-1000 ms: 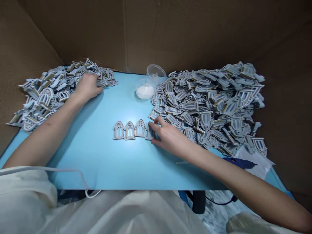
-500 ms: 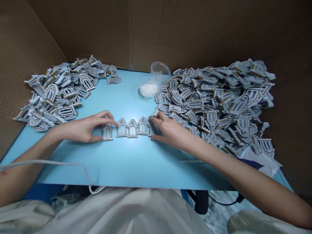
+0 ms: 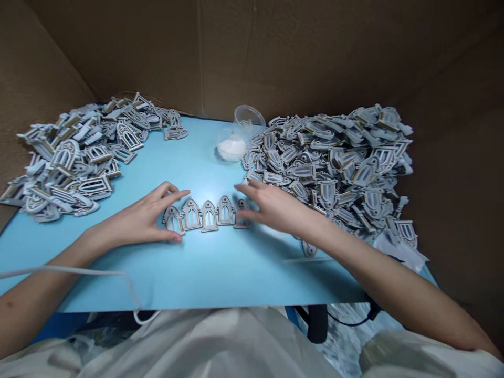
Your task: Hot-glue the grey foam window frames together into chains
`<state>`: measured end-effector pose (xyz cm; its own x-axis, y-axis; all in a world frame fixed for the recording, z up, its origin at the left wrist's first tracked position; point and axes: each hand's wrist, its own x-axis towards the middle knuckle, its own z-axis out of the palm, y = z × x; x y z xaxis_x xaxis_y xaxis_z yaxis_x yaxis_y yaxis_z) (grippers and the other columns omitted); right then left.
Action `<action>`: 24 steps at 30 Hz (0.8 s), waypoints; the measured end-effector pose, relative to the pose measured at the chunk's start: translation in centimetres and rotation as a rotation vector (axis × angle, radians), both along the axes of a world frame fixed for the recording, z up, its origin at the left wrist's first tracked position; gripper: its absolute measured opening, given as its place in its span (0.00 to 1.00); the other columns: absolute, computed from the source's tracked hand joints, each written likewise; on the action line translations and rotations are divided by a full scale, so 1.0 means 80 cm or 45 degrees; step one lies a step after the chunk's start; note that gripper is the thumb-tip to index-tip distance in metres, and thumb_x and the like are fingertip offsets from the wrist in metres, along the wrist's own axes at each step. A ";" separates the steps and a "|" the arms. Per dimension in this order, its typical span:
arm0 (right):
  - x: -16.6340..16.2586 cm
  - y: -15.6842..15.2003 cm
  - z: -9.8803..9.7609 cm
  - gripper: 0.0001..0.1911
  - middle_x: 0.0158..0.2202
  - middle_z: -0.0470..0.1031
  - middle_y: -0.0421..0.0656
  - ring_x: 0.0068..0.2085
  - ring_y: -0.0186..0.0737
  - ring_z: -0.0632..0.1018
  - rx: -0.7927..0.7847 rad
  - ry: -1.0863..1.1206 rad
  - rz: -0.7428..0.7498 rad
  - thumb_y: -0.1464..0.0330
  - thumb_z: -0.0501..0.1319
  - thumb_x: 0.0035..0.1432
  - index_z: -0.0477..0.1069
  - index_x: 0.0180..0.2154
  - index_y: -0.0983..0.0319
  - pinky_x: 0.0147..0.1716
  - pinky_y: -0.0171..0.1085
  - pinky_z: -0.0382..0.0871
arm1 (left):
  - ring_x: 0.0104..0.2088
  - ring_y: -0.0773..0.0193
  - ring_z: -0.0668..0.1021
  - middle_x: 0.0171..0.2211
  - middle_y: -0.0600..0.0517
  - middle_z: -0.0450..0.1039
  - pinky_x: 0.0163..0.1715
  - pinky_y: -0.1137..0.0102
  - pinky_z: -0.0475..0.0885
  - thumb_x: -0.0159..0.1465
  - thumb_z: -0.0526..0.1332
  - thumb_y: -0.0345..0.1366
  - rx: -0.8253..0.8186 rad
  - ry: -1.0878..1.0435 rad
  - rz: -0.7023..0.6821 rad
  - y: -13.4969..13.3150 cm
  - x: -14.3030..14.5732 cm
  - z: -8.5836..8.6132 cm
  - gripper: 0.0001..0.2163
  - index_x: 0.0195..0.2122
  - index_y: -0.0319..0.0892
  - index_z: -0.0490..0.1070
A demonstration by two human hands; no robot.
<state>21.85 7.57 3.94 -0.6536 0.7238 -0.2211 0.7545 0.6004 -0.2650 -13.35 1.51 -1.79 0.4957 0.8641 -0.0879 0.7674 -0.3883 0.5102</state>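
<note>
Several small arched window-shaped pieces stand side by side in a short row on the blue tabletop, one arched window piece (image 3: 210,216) in the middle. My left hand (image 3: 151,212) is spread around the leftmost window piece (image 3: 174,220), thumb below it and index finger above. Over the rightmost window piece (image 3: 241,215), partly covering it, is my right hand (image 3: 271,207), its thumb and fingers apart. Whether that thumb touches the piece I cannot tell. Neither hand is closed on anything.
A large pile of window pieces (image 3: 334,168) lies at the right, with a smaller pile (image 3: 74,157) at the left. Clear plastic cups (image 3: 249,116), one holding white material (image 3: 232,149), stand at the back. Cardboard walls (image 3: 157,52) surround the table. A white cable (image 3: 79,271) crosses my left forearm.
The outer window pieces have come in closer to the row. Both hands have loosened, fingers spreading. Another window piece now shows beneath my right forearm. The view has shifted slightly.
</note>
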 end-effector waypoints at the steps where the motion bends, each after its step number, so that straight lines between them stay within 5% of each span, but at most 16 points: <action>1: -0.003 0.017 0.009 0.26 0.55 0.79 0.55 0.44 0.49 0.81 0.057 0.029 -0.032 0.59 0.66 0.73 0.73 0.67 0.62 0.43 0.43 0.72 | 0.55 0.48 0.79 0.61 0.43 0.69 0.55 0.58 0.78 0.67 0.67 0.67 0.046 -0.035 0.040 0.002 -0.002 -0.001 0.42 0.76 0.51 0.64; 6: -0.041 0.136 0.033 0.19 0.49 0.83 0.53 0.50 0.50 0.81 0.398 0.078 -0.116 0.78 0.57 0.69 0.83 0.53 0.67 0.49 0.46 0.71 | 0.40 0.60 0.75 0.51 0.47 0.73 0.42 0.65 0.74 0.79 0.59 0.51 0.418 -0.299 0.228 0.009 -0.011 -0.003 0.21 0.67 0.49 0.73; 10: -0.078 0.197 0.025 0.19 0.57 0.82 0.54 0.55 0.50 0.80 0.373 -0.020 0.050 0.78 0.58 0.69 0.84 0.54 0.66 0.49 0.43 0.68 | 0.37 0.61 0.74 0.47 0.49 0.74 0.38 0.64 0.73 0.78 0.62 0.47 0.546 -0.375 0.286 0.008 -0.013 0.002 0.15 0.61 0.50 0.77; 18: -0.109 0.217 0.008 0.14 0.46 0.85 0.56 0.46 0.50 0.82 0.334 -0.256 0.163 0.69 0.66 0.67 0.87 0.48 0.67 0.43 0.43 0.66 | 0.37 0.62 0.76 0.45 0.49 0.76 0.36 0.66 0.75 0.77 0.64 0.41 0.645 -0.378 0.269 0.010 -0.010 0.003 0.10 0.56 0.48 0.79; 24: -0.119 0.224 -0.001 0.18 0.46 0.85 0.59 0.45 0.56 0.83 0.415 -0.289 0.121 0.75 0.62 0.62 0.87 0.49 0.68 0.41 0.45 0.68 | 0.37 0.63 0.77 0.46 0.49 0.78 0.35 0.67 0.75 0.76 0.65 0.39 0.681 -0.420 0.203 0.013 -0.009 -0.010 0.10 0.56 0.48 0.80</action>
